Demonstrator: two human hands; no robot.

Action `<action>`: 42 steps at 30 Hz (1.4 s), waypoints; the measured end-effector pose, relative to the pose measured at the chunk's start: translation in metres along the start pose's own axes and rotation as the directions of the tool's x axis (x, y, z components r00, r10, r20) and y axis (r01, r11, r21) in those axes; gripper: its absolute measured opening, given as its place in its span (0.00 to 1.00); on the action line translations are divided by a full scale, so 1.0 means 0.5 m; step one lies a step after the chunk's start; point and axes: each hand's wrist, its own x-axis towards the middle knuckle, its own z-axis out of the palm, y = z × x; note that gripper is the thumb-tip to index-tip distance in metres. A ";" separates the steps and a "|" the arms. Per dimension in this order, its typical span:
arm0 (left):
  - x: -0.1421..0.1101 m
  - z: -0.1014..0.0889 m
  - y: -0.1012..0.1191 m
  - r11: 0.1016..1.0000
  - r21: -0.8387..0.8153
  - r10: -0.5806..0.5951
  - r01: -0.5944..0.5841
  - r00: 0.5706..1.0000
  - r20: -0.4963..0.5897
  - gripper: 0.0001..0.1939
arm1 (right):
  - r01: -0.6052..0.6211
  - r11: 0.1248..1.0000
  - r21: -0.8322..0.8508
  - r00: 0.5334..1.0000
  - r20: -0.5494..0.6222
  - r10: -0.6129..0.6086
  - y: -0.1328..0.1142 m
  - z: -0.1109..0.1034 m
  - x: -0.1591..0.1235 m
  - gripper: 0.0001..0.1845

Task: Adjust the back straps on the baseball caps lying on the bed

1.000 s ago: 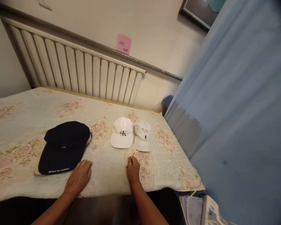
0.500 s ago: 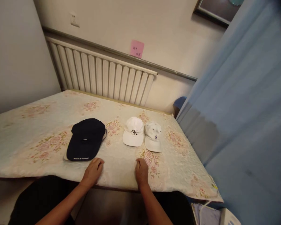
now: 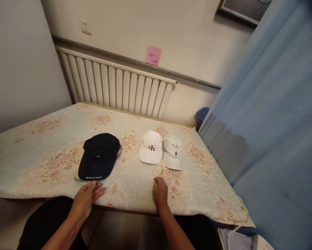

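Note:
Three caps lie on a floral quilted bed cover (image 3: pixel 41 163). A dark navy cap (image 3: pixel 98 156) sits on the left with its brim toward me. A white cap with a black logo (image 3: pixel 150 152) is in the middle, and a second white cap (image 3: pixel 172 152) touches its right side. My left hand (image 3: pixel 86 198) hovers at the cover's near edge just below the navy brim, fingers stretched out and holding nothing. My right hand (image 3: pixel 160 191) rests on the cover below the white caps, fingers curled under, with nothing visible in them.
A white slatted radiator (image 3: pixel 114 86) runs along the far wall, with a pink note (image 3: pixel 153 56) stuck above it. A blue curtain (image 3: pixel 270 121) hangs close on the right. Papers or a bag (image 3: pixel 236 239) lie on the floor at lower right.
My left hand has slid left along the near edge and opened its fingers under the navy brim. The view has shifted slightly; the right hand and the caps have stayed put.

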 end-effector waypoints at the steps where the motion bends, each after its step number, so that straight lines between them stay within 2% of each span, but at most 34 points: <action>1: 0.001 0.001 0.008 1.000 -0.028 0.003 -0.003 1.000 -0.008 0.02 | 0.002 1.000 -0.004 1.000 0.000 -0.002 0.000 0.000 0.000 0.14; 11: 0.007 0.009 0.044 0.987 -0.153 -0.058 0.048 0.996 -0.061 0.07 | 0.018 0.999 -0.032 1.000 0.016 -0.017 0.002 0.004 -0.002 0.14; 22: 0.012 0.019 0.085 0.951 -0.300 -0.087 0.072 0.995 -0.038 0.06 | 0.009 0.999 -0.035 0.999 0.034 -0.007 0.000 0.003 -0.002 0.14; 24: 0.016 0.024 0.097 0.933 -0.348 -0.101 0.092 0.995 -0.007 0.07 | 0.009 1.000 -0.030 0.999 0.034 -0.008 -0.001 0.003 -0.002 0.14; 28: 0.028 0.036 0.123 0.893 -0.422 -0.108 0.155 0.985 0.132 0.10 | 0.001 1.000 -0.017 1.000 0.027 -0.001 -0.002 0.004 -0.002 0.14; 34: 0.036 0.066 0.174 0.861 -0.490 -0.022 0.137 0.972 0.234 0.10 | -0.021 0.999 0.028 0.999 0.030 0.020 0.000 0.005 -0.001 0.13; 38: 0.007 0.095 0.209 0.843 -0.530 0.104 0.092 0.938 0.329 0.10 | -0.056 0.994 0.091 0.998 0.033 0.053 -0.003 0.004 -0.001 0.13; 42: -0.050 0.120 0.214 0.865 -0.495 0.161 0.083 0.889 0.429 0.08 | -0.111 0.975 0.191 0.994 0.043 0.104 -0.010 -0.003 -0.001 0.11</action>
